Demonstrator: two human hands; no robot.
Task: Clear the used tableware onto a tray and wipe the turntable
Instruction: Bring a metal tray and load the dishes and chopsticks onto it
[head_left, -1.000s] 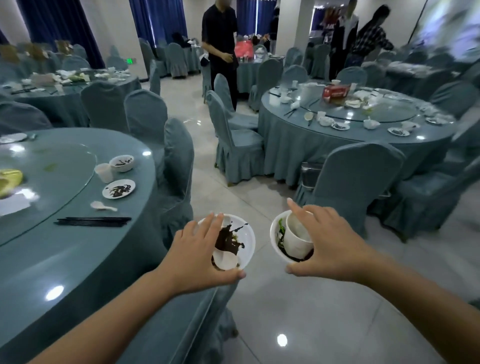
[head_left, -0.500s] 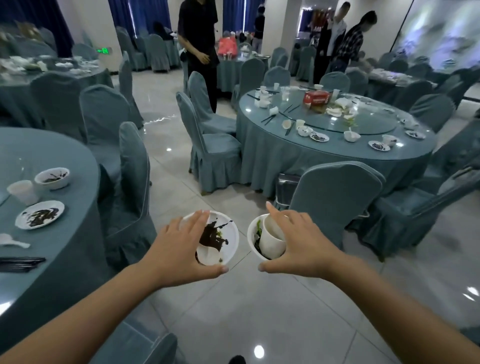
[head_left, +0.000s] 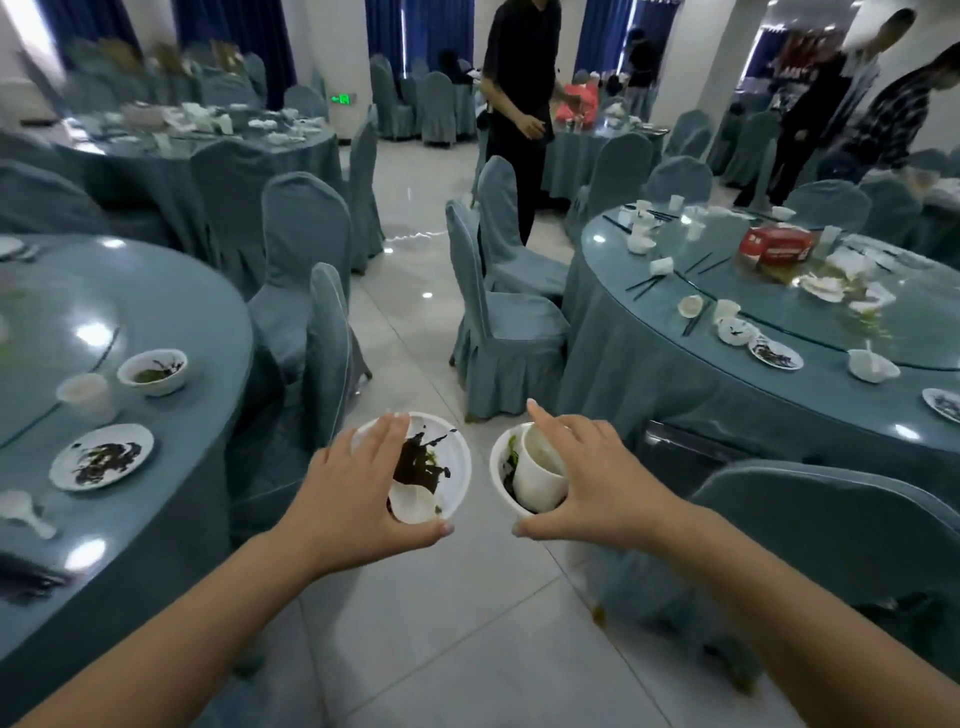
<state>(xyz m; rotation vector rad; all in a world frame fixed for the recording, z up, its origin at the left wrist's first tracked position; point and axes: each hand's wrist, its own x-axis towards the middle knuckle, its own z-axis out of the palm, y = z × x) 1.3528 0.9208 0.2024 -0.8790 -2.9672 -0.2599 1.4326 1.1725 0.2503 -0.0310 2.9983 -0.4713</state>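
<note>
My left hand grips a white plate smeared with dark food scraps, a white spoon lying on it, held over the floor. My right hand grips a white bowl with green leftovers and a white cup tipped inside it. On the round table at my left sit a used bowl, a paper cup, a dirty plate, a spoon and black chopsticks. Its glass turntable shows at the far left.
A second round table at the right carries used dishes, a red box and a turntable. Covered chairs line the tiled aisle ahead. A person in black stands beyond; two more people stand at the far right.
The view has swung back left, so the left table and its dishes fill more of the frame. Both hands still carry the plate and the bowl side by side.
</note>
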